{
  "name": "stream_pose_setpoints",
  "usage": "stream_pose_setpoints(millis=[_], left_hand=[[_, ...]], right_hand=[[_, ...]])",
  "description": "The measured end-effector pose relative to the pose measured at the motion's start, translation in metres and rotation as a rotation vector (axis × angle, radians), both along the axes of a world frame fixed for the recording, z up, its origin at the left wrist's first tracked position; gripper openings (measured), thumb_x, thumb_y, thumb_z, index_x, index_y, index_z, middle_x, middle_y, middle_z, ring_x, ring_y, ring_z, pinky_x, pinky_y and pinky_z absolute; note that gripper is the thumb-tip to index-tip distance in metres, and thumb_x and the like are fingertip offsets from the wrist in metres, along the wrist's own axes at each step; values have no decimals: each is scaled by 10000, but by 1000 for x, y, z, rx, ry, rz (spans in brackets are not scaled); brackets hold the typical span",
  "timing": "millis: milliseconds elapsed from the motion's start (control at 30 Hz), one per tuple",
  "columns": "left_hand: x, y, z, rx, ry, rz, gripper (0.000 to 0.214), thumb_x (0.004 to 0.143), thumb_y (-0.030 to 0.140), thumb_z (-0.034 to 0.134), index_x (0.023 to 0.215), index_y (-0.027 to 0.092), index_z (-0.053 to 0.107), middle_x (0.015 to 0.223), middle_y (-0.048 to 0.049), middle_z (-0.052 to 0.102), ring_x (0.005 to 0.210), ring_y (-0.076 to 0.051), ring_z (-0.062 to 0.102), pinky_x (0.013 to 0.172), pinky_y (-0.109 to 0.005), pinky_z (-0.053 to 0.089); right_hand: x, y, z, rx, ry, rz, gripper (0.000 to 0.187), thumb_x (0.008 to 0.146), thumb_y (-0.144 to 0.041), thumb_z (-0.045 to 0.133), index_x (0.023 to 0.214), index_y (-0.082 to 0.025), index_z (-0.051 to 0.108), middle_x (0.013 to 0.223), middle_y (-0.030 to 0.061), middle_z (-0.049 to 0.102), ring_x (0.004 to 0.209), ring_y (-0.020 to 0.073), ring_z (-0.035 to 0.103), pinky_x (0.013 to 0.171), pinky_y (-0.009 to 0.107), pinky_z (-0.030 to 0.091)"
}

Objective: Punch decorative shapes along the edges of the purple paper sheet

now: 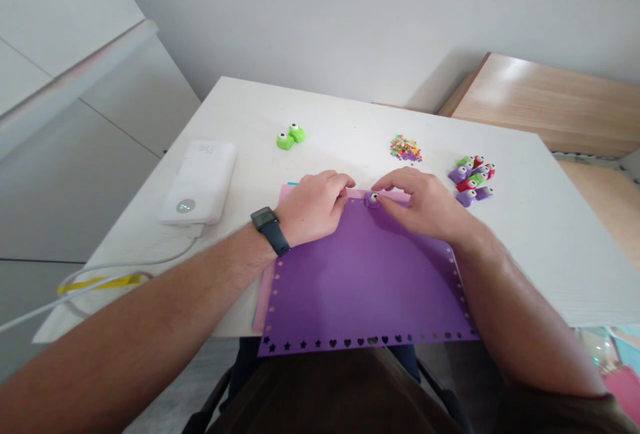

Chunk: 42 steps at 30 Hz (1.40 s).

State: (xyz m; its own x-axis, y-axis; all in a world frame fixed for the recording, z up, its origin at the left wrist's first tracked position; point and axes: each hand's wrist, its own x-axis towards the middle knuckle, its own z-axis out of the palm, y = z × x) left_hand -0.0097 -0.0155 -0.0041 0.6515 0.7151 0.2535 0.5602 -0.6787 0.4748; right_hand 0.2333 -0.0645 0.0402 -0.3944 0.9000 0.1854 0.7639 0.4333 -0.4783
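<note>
A purple foam sheet (365,274) lies in front of me on the white table (525,234), with small stars and hearts punched along its edges. A pink sheet (265,287) shows beneath it at the left. A small purple punch (373,199) sits on the sheet's far edge. My right hand (423,204) pinches that punch with curled fingers. My left hand (315,206), with a black watch on the wrist, rests curled on the sheet's far left corner beside the punch.
Two green punches (291,136) stand farther back. A pile of coloured cut-outs (406,149) and a cluster of several small punches (474,179) lie at the right. A white power bank (200,182) with a cable lies at the left. A wooden surface (550,101) stands behind.
</note>
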Motion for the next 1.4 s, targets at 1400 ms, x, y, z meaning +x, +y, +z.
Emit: stream_pose_setpoints(millis=[1400], left_hand=[[5, -11, 4, 118, 56, -51, 298, 1040, 227, 542, 1302, 166, 670, 1264, -131, 723, 1191, -302, 641, 1060, -486, 483]], right_hand=[[-5, 9, -12, -125, 13, -154, 179, 977, -323, 652, 969, -223, 800, 943, 41, 815, 858, 211, 722, 817, 337, 515]])
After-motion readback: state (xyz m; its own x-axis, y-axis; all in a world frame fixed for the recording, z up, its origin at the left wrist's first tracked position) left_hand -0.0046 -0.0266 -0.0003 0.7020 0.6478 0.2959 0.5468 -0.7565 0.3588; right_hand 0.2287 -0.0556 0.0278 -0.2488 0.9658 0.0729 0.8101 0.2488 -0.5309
